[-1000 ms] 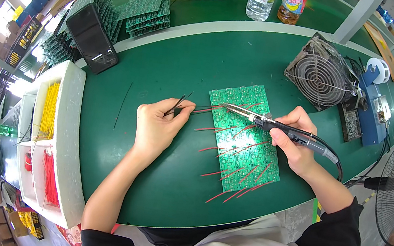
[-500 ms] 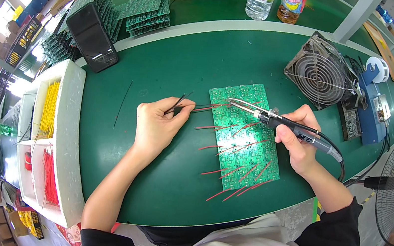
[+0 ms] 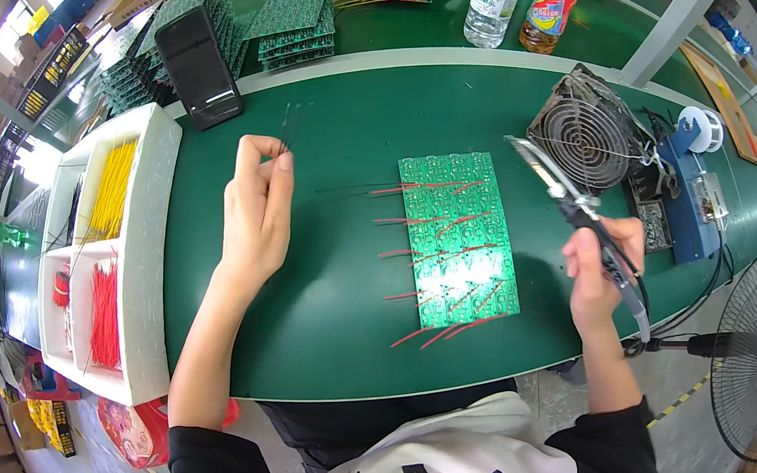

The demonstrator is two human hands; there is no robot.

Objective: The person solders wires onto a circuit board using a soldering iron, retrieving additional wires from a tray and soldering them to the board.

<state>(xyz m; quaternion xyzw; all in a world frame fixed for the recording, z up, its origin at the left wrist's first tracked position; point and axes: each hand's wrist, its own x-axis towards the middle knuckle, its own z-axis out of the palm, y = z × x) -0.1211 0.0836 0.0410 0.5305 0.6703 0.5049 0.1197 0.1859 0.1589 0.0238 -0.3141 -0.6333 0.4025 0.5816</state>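
A green circuit board (image 3: 470,240) lies on the table between my hands, with several red wires (image 3: 410,221) attached and sticking out past its left edge. One thin black wire (image 3: 346,188) runs leftward from the board's upper left. My left hand (image 3: 259,205) is raised to the left of the board, fingers pinched on a few thin black wires (image 3: 288,127) whose ends point up; they are slightly blurred. In my right hand (image 3: 604,273) is a soldering iron (image 3: 585,212), gripped by its handle. Its metal tip is off the board, beyond the upper right corner, pointing up and left.
To the left stands a white foam tray (image 3: 149,253) with yellow wires (image 3: 112,189) and red wires (image 3: 106,319). A phone (image 3: 197,66) leans by stacked boards (image 3: 297,22). A square fan (image 3: 586,135) and a blue solder-reel stand (image 3: 695,189) are at right; bottles (image 3: 493,6) stand behind.
My left hand has moved left and up from the board, leaving one black wire there. The soldering iron has lifted off the board toward the upper right. The view has shifted slightly.
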